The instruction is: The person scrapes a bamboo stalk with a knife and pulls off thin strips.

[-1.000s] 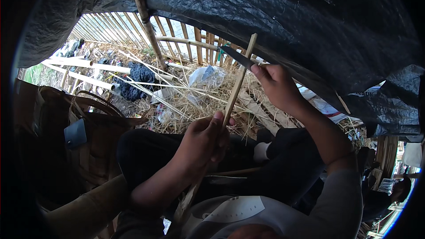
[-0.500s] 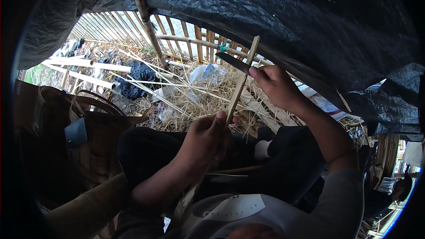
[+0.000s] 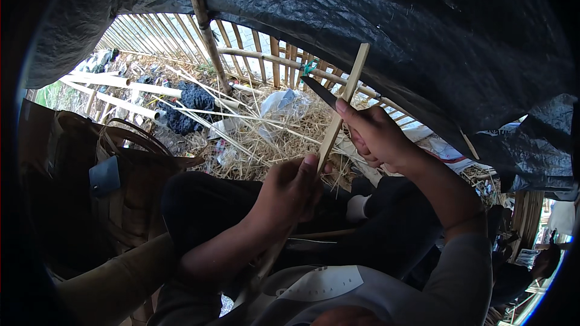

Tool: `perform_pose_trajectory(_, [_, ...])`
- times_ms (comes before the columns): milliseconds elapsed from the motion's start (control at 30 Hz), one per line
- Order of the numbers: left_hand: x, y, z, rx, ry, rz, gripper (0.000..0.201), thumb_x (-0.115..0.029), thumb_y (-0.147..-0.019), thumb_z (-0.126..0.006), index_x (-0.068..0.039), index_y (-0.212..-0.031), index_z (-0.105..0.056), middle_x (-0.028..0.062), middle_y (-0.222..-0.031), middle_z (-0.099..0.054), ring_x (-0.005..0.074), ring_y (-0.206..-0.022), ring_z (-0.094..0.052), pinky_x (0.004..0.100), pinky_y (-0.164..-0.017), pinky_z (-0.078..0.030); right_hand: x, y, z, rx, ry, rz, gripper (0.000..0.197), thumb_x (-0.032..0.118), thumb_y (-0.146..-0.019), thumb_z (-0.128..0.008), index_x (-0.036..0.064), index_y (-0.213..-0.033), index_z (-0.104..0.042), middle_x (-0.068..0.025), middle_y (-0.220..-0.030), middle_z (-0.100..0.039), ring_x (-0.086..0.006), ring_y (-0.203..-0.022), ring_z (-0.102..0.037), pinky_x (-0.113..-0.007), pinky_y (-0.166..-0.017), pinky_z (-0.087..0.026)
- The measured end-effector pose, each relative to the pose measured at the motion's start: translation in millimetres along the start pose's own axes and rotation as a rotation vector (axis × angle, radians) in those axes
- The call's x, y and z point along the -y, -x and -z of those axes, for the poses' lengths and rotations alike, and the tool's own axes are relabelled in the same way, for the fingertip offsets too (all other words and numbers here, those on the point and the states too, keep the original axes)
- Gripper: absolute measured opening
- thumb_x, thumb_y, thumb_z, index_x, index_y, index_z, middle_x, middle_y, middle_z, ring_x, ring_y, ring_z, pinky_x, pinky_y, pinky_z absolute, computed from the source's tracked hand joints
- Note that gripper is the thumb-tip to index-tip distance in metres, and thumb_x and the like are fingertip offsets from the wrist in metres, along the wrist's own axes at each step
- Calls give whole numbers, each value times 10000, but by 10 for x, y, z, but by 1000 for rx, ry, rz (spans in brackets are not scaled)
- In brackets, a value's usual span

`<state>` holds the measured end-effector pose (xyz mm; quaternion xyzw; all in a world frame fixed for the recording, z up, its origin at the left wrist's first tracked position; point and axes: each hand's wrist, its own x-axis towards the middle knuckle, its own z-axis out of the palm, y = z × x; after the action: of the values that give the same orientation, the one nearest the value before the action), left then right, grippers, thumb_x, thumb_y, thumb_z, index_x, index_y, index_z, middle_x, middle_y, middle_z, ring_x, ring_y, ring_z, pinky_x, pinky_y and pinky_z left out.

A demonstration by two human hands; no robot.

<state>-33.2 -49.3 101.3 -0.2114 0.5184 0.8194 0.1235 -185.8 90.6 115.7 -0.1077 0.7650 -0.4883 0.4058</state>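
Because the knife (image 3: 318,92) now crosses the wood strip (image 3: 332,134) farther below its free upper end than half a second ago, the blade sits nearer the left hand (image 3: 289,190), and the strip's tip leans more to the right; that suggests the work is a scraping or shaving stroke along the strip, partway down its length. The right hand (image 3: 377,133) is closed round the knife's handle, its thumb near the place where blade and strip cross, and its curled fingers show more than before. The left hand is closed round the strip, thumb along it, and holds it slanting above the person's lap; whether the strip runs on below that hand is hard to tell. Counted, there are two hands, one knife and one strip between them. Around them are one upright post (image 3: 208,39), one green tie (image 3: 308,68) on the fence (image 3: 260,54), one dark bundle (image 3: 192,105), one pale plastic bag (image 3: 281,104) on the straw (image 3: 290,145), one blue-grey tag (image 3: 105,176) and one thick bamboo pole (image 3: 118,278) at lower left. The fence slats and straw stalks are too many to count surely.
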Motion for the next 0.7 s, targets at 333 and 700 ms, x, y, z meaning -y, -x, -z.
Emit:
perform_pose_trajectory(333, [-7,-130,186,-45,-9,-44,457,-406,-1033,-407,28,-1057,-547,15,-610,-467,76,-403,-403,231,-376,-322,-33,213,45,390,-410,12,598,565,-997,-362,142,-576,-329,44,-439,-228,-70,-335,-175,-258,-333,-134])
perform_pose_trajectory(700, [-105,-215,293,-143,9,-177,456,-405,-1029,-416,30,-1078,-544,7,-635,-450,83,-411,-377,237,-383,-339,-130,-211,343,-343,437,390,648,603,-1002,-267,78,-693,-487,17,-538,-402,-93,-477,-407,-261,-471,-339])
